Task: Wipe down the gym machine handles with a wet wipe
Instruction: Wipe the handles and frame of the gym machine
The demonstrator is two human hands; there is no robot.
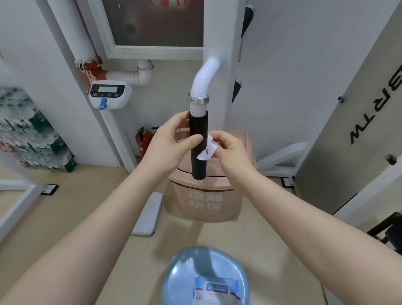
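Note:
A black foam handle (198, 126) hangs upright from a curved white machine arm (205, 77) in the middle of the view. My left hand (170, 142) wraps around the handle's left side, thumb laid across its front. My right hand (228, 148) pinches a crumpled white wet wipe (207, 149) and presses it against the handle's right side, about halfway down. The wet wipe pack (217, 291) lies on top of a blue water jug (180, 277) at the bottom of the view.
A pink bin (203, 207) with printed characters stands on the floor right behind the handle. A grey machine panel (359, 117) leans at the right. A white scale (110, 94) on a pole, a red fire extinguisher (142, 137) and stacked bottle packs (23, 136) sit at the left.

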